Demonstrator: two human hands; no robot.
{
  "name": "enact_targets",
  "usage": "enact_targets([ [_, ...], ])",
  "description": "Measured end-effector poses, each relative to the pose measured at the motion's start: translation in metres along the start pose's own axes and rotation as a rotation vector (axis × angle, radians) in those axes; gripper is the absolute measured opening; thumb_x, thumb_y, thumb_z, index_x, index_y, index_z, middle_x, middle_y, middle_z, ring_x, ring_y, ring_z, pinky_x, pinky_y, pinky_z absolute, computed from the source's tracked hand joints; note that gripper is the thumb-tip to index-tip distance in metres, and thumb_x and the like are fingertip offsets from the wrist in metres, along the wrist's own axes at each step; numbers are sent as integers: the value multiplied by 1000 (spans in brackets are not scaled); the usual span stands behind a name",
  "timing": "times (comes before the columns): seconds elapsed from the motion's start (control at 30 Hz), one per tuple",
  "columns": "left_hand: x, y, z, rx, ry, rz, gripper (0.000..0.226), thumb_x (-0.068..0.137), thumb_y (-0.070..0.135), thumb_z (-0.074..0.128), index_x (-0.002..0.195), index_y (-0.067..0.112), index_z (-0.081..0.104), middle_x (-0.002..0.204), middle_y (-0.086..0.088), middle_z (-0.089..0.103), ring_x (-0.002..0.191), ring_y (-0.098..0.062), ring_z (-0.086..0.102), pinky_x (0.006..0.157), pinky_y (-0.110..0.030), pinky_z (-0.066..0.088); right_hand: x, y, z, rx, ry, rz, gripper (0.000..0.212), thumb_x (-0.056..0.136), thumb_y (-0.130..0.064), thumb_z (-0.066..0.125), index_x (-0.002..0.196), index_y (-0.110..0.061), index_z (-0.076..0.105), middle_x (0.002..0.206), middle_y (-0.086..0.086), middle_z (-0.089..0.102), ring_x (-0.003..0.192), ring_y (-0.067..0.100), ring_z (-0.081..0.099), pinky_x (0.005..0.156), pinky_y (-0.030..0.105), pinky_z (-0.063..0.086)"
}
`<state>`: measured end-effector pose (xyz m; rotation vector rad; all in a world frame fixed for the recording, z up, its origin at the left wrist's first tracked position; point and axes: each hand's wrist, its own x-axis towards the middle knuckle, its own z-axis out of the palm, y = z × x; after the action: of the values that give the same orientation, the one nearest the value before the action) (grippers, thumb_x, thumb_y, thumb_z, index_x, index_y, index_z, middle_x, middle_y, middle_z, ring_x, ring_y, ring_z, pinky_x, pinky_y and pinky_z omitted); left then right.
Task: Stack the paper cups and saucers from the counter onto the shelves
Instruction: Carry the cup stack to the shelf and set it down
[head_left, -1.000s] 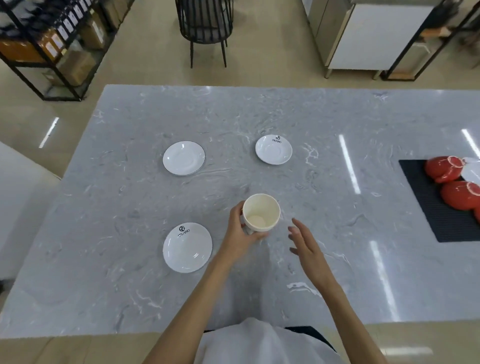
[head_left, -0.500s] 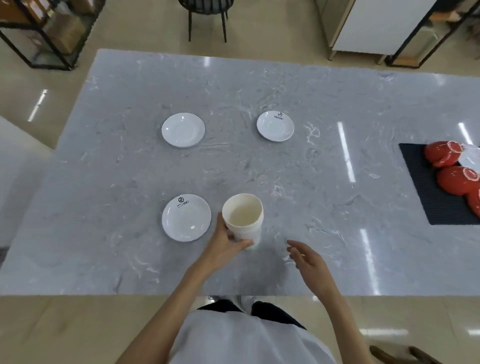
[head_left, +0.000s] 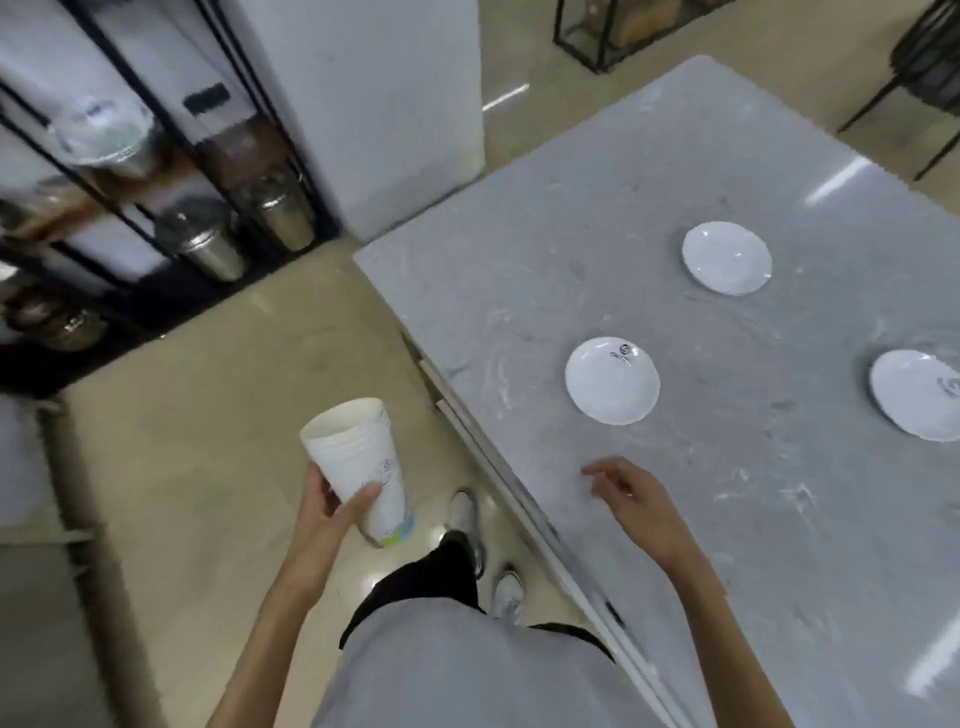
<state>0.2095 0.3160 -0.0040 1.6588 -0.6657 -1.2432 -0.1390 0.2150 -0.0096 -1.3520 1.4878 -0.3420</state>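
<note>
Left grip (head_left: 332, 512) clenched round stack of white paper cups (head_left: 358, 462), held over floor. Right grip (head_left: 636, 501) released, empty, above grey marble surface (head_left: 597, 249). Three round white saucers (head_left: 613, 380) on surface.

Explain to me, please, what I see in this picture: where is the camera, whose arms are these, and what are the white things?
There is no machine here. A person wears one camera on the head, looking down, so you see their own arms, legs and shoes from above. The left hand holds a stack of white paper cups, nested one inside another, over the floor beside the counter. The right hand is empty, with the fingers loosely spread over the edge of the grey marble counter. On the counter lie three white saucers: one near, one farther, and one cut off by the right border. At the upper left stands a dark metal shelf, blurred, with shiny metal containers on it.
</note>
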Motion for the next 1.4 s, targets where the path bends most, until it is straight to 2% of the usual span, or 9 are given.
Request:
enact_targets([
  [0.13,-26,-26,-50,-162,203,-31,70,74,50,77,134,32,48,130,-2,64,121,-25,62,92,-45,52,49,-67,59,-56,-248,-163,18,95,-9,56,103,-16,70,98,-9,71,87,3,68,79,8,47],
  [0.27,-27,-36,-80,-268,365,-68,67,76,54,75,134,36,47,127,-1,66,117,-25,64,85,-42,54,104,-139,127,-116,-434,-272,16,97,-20,57,102,-29,69,100,-6,72,95,2,67,85,12,48],
  [0.4,7,-23,-115,-311,438,-100,62,74,58,74,128,38,51,123,1,67,114,-23,66,86,-44,55,157,-209,182,-136,-477,-351,17,96,-22,58,100,-35,68,98,-6,71,100,14,67,92,26,50],
  [0.53,66,11,-165,-317,477,-81,55,77,59,70,126,43,50,119,6,69,106,-19,70,69,-39,57,201,-276,229,-126,-448,-378,20,96,-23,57,97,-40,66,93,-11,69,95,12,67,88,23,50],
  [0.73,184,80,-256,-260,489,6,46,82,60,61,118,33,54,101,5,69,73,-6,69,45,-21,46,249,-338,281,-119,-377,-371,18,98,-18,56,108,-20,69,92,-5,70,86,7,64,74,7,47],
  [0.97,305,148,-364,-270,510,89,56,84,69,53,125,30,57,120,5,69,106,-12,69,78,-29,57,305,-368,329,-139,-370,-238,18,97,-18,56,99,-33,67,102,-4,70,95,11,65,88,24,50],
  [1.07,353,165,-411,-259,542,103,50,88,64,52,126,32,56,121,3,68,106,-12,69,76,-28,57,352,-393,361,-137,-369,-218,22,97,-13,56,98,-29,70,94,2,72,84,7,66,82,20,50],
  [1.17,390,178,-458,-274,604,99,47,89,59,52,127,31,54,122,3,67,107,-15,69,76,-30,56,409,-445,405,-105,-415,-236,25,97,-3,53,98,-21,70,87,13,68,83,21,64,81,27,52],
  [1.4,435,201,-548,-301,720,30,39,86,61,54,120,41,56,114,6,69,101,-16,71,73,-30,59,538,-651,535,-96,-472,-452,18,96,-6,56,101,-15,71,87,5,69,80,15,66,81,31,55],
])
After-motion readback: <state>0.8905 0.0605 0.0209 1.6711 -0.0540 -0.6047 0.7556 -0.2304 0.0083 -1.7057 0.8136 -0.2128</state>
